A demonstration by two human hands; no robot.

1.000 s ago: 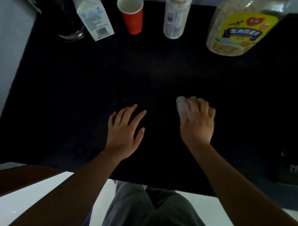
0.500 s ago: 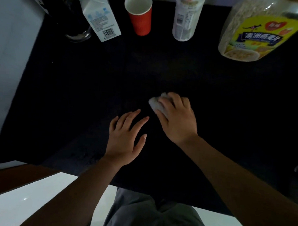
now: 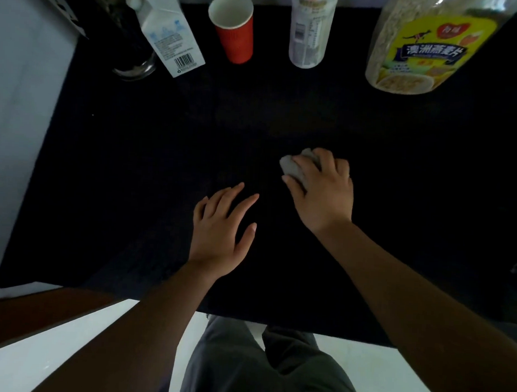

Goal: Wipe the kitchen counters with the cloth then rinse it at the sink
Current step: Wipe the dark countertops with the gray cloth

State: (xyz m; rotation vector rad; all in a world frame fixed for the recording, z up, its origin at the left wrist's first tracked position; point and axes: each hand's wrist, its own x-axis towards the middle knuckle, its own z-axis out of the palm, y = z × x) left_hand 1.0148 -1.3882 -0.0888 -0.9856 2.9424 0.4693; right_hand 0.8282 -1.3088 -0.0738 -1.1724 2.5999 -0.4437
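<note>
A small pale grey cloth (image 3: pixel 291 167) lies bunched on the black counter (image 3: pixel 133 175), near its middle. My right hand (image 3: pixel 321 192) presses down on the cloth, fingers curled over it, so only its left end shows. My left hand (image 3: pixel 222 227) rests flat on the counter just to the left, fingers spread and holding nothing. No sink is in view.
Along the back edge stand a dark glass jar (image 3: pixel 122 41), a white carton (image 3: pixel 169 35), a red paper cup (image 3: pixel 233 28), a white bottle (image 3: pixel 310 29) and a large oat jar (image 3: pixel 421 46). A white wall (image 3: pixel 21 111) borders the counter's left side.
My right hand slid the cloth left toward my left hand, then back a little to the right. My left hand stayed planted on the counter.
</note>
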